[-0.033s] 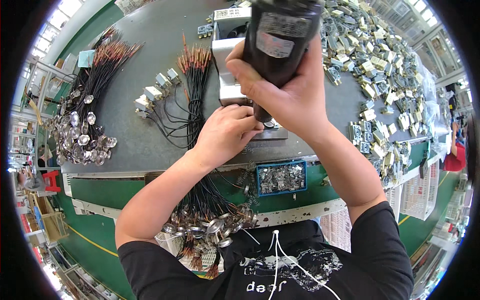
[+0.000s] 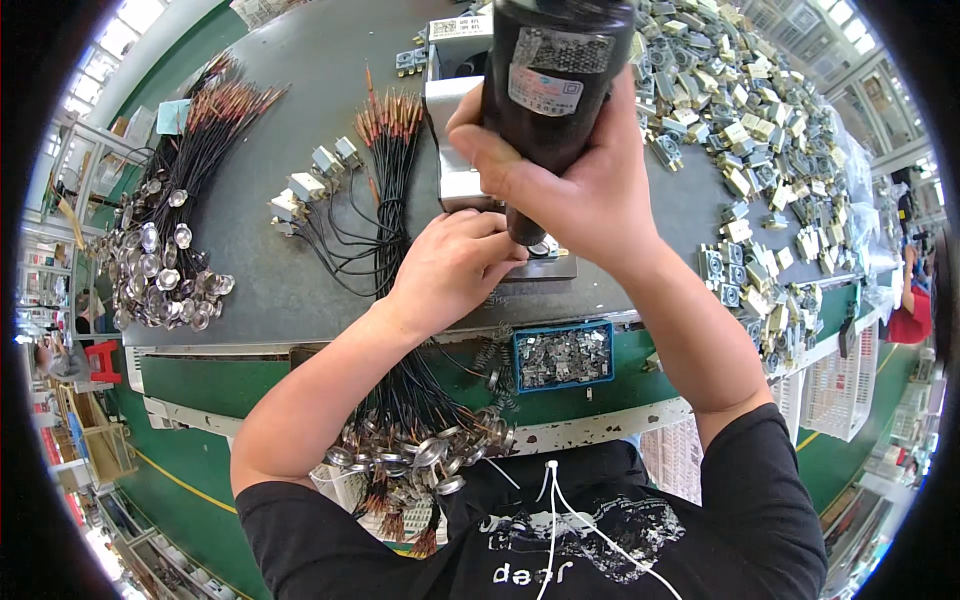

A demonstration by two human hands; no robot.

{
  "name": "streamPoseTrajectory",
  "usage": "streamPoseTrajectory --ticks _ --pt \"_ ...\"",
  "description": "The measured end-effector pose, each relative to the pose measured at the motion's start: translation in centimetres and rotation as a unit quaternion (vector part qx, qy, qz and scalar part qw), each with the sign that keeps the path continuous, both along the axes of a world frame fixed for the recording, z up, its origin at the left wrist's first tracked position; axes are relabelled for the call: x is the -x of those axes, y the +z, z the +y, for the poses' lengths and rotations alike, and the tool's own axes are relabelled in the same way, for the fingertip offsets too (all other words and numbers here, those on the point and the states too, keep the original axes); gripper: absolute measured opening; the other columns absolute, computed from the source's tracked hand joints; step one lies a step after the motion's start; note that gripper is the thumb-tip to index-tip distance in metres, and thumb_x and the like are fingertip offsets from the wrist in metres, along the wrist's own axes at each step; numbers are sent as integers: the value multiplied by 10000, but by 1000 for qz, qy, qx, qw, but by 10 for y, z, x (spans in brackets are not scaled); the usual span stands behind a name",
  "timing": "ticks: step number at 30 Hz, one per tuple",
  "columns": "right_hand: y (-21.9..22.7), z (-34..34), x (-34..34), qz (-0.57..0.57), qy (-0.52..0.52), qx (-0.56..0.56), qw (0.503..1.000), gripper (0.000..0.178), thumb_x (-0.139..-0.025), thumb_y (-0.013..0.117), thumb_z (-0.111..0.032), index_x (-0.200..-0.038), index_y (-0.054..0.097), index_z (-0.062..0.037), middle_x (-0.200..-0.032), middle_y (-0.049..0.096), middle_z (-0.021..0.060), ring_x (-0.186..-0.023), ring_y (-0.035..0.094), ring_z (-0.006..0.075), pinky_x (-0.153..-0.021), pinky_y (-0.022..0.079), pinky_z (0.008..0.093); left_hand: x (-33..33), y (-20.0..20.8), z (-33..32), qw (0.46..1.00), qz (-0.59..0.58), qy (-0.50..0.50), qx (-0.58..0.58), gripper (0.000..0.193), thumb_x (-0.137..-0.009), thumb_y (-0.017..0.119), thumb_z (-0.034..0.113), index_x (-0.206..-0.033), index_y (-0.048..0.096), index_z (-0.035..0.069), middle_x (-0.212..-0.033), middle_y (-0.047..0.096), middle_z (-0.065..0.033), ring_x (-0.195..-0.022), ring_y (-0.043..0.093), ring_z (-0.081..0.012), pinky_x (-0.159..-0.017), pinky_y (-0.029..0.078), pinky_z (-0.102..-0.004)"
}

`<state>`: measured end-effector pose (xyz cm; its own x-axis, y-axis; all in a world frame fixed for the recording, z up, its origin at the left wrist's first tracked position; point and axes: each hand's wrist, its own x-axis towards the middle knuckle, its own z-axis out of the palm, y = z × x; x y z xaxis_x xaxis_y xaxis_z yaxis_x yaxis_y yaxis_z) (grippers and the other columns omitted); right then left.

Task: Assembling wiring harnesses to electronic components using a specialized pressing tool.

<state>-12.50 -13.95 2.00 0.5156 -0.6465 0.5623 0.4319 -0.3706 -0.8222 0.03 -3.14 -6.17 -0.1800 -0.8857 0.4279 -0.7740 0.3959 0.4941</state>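
Driver [image 2: 555,90], black, stands upright in the right hand's [image 2: 570,190] grip, tip down on a metal jig [image 2: 465,175]; left hand [image 2: 450,265] pinches a small part beside the tip.

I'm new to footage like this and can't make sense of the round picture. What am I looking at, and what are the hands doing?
A camera worn on a person's head looks down through a fisheye lens, so edges curve. The right hand grips a black power screwdriver, tip down on a small metal fixture. The left hand steadies the part there with its fingers. The grey workbench bears black wire leads, round metal discs on wires and a heap of small switch parts. A blue tray of metal clips sits at the front edge.
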Motion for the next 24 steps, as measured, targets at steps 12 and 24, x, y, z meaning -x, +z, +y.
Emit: streamPoseTrajectory --ticks 12,24 --pt "-1 9 5 2 9 18 1000 188 -832 749 113 -966 647 29 -855 702 56 -647 624 91 -575 501 240 -5 5 -12 988 -52 20 -144 295 -918 698 264 -1020 633 -5 -983 692 -179 -966 679 -375 -838 556 -476" --pt "-5 4 3 11 -10 126 992 169 -847 732 95 -987 669 23 -908 727 75 -740 666 105 -673 545 250 -1 9 -12 996 28 8 -88 251 -912 705 247 -1005 660 19 -970 685 -175 -939 676 -378 -827 558 -481"
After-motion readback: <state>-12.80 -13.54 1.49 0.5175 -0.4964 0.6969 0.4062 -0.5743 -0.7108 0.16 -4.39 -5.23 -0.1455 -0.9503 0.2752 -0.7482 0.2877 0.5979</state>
